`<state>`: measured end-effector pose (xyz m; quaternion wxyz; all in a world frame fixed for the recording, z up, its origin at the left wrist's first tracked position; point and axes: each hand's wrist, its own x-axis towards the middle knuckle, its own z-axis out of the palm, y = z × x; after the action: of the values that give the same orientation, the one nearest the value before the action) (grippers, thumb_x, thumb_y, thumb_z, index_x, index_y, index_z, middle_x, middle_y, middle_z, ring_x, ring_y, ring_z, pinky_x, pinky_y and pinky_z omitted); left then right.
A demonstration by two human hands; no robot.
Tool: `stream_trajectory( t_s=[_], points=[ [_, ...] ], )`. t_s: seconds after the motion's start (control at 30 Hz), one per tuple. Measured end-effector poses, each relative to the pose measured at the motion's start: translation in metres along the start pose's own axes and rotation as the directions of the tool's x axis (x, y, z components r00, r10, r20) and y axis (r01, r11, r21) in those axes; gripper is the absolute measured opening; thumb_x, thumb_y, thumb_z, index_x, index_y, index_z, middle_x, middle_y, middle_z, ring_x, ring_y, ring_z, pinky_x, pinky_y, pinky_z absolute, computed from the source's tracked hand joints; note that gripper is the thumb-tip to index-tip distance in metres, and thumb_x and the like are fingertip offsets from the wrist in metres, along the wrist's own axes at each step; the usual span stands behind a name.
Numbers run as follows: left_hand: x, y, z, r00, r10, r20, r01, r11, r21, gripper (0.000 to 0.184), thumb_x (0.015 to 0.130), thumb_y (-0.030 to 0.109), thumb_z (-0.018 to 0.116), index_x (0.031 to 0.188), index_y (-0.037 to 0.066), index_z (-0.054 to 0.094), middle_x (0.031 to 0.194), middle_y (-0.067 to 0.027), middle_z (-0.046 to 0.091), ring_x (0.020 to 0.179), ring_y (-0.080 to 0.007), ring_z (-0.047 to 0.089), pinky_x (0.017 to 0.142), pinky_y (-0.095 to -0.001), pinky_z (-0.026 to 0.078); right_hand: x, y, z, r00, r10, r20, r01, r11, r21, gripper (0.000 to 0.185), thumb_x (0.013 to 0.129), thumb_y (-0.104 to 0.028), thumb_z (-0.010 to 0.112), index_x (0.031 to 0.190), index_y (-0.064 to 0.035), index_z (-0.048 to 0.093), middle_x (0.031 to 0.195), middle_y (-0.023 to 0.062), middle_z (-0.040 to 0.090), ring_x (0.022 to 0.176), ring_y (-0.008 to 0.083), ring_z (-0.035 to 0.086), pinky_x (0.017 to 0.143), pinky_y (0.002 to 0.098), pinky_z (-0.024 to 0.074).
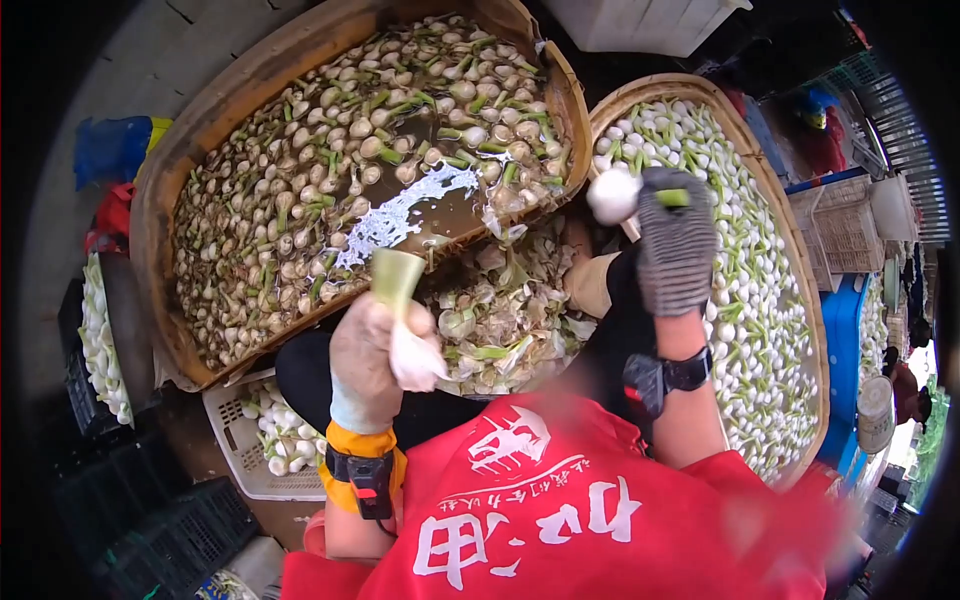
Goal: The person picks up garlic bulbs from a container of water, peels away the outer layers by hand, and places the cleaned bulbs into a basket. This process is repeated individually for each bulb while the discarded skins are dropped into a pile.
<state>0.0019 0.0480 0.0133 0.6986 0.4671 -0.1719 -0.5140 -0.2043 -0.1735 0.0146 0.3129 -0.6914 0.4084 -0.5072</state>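
Note:
In a pale glove, my left hand (365, 365) is closed around a strip of garlic skin (415, 358), whitish pink below with a broad green stalk end sticking up. Its edges are slightly blurred. My right hand (678, 245), in a grey striped glove, grips a white garlic bulb (614, 196), and a short green stem pokes out past the fingers. That hand is above the near edge of a tub of clean white garlic (765, 300). Ahead of my left hand, a large tub (160, 235) holds unpeeled garlic in murky water.
Loose garlic peelings (510, 300) are heaped between my legs. A white plastic basket (235, 455) with garlic stands at the left. Dark crates (180, 540) are stacked lower left, and a white bin (640, 22) stands at the back. Baskets (840, 225) and a blue container (842, 350) line the right.

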Motion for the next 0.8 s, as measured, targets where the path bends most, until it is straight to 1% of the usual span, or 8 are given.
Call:
stream_trajectory(
  t_s=[0.07,0.13,0.17,0.27,0.3,0.6,0.73,0.8],
  points=[
    [0.014,-0.019,-0.026,0.982,-0.134,0.133,0.005,0.719,0.694,0.030,0.094,0.024,0.064,0.113,0.000,0.060,0.092,-0.0108,0.066,0.070,-0.0196,0.066,0.063,-0.0311,0.054,0.021,0.002,-0.017,0.981,-0.065,-0.184,-0.013,0.920,-0.392,0.024,0.081,-0.005,0.075,0.101,0.0002,0.062,0.092,0.0053,0.062,0.077,0.0136,0.054,0.076,0.0269,0.0478],
    [0.024,-0.010,-0.001,0.890,-0.451,0.071,0.170,0.472,0.865,0.031,0.091,0.021,0.066,0.117,0.005,0.062,0.097,-0.0106,0.066,0.079,-0.0175,0.066,0.069,-0.0298,0.053,0.024,0.003,-0.014,0.984,-0.042,-0.174,-0.011,0.956,-0.295,0.026,0.079,-0.004,0.076,0.101,-0.0001,0.062,0.092,0.0051,0.061,0.074,0.0123,0.053,0.073,0.0271,0.0478],
    [0.040,-0.034,-0.030,0.873,-0.285,0.395,-0.358,0.174,0.917,0.032,0.093,0.020,0.062,0.124,0.011,0.062,0.101,-0.0048,0.067,0.083,-0.0082,0.061,0.069,-0.0244,0.050,0.023,0.002,-0.012,0.986,-0.022,-0.164,-0.011,0.980,-0.199,0.028,0.077,-0.003,0.077,0.100,-0.0005,0.062,0.093,0.0050,0.061,0.070,0.0109,0.052,0.070,0.0274,0.0477],
    [0.088,-0.018,-0.007,0.906,-0.404,0.127,0.126,0.544,0.830,0.033,0.095,0.020,0.060,0.126,0.010,0.062,0.103,-0.0038,0.066,0.087,-0.0083,0.058,0.073,-0.0245,0.050,0.000,0.000,0.005,0.968,0.224,0.116,-0.220,0.974,-0.045,0.026,0.077,-0.006,0.078,0.098,-0.0011,0.064,0.089,0.0046,0.061,0.072,0.0122,0.056,0.070,0.0266,0.0484],
    [0.112,-0.028,-0.016,0.952,-0.235,0.195,-0.022,0.583,0.812,0.030,0.097,0.020,0.057,0.123,0.007,0.063,0.102,-0.0026,0.067,0.089,-0.0085,0.058,0.075,-0.0236,0.049,-0.010,0.008,0.012,0.965,0.201,0.168,-0.188,0.978,-0.092,0.025,0.078,-0.007,0.077,0.098,-0.0018,0.065,0.089,0.0056,0.062,0.072,0.0131,0.057,0.070,0.0269,0.0489],
    [0.337,-0.149,-0.037,0.858,-0.512,-0.037,-0.035,-0.130,0.991,0.066,0.091,0.055,0.056,0.134,0.006,0.052,0.129,-0.0217,0.059,0.121,-0.0352,0.056,0.101,-0.0390,0.042,-0.044,0.022,0.015,0.800,0.422,0.426,-0.345,0.905,-0.249,0.020,0.083,-0.017,0.074,0.097,-0.0055,0.068,0.088,0.0089,0.064,0.071,0.0198,0.062,0.068,0.0312,0.0511],
    [0.364,-0.213,-0.054,0.763,-0.602,0.235,-0.003,0.360,0.933,0.069,0.093,0.051,0.056,0.138,-0.001,0.046,0.126,-0.0197,0.062,0.112,-0.0303,0.061,0.097,-0.0383,0.045,-0.042,0.030,0.010,0.789,0.405,0.461,-0.302,0.910,-0.282,0.019,0.082,-0.018,0.074,0.097,-0.0070,0.069,0.087,0.0082,0.064,0.070,0.0210,0.061,0.067,0.0322,0.0502],
    [0.347,-0.203,-0.049,0.719,-0.679,0.149,0.334,0.526,0.782,0.048,0.099,0.036,0.051,0.132,0.000,0.052,0.111,-0.0146,0.066,0.097,-0.0251,0.063,0.089,-0.0327,0.048,-0.041,0.035,0.009,0.782,0.414,0.465,-0.308,0.906,-0.289,0.018,0.083,-0.018,0.073,0.097,-0.0076,0.069,0.087,0.0077,0.064,0.070,0.0209,0.062,0.067,0.0327,0.0504]
  ],
)
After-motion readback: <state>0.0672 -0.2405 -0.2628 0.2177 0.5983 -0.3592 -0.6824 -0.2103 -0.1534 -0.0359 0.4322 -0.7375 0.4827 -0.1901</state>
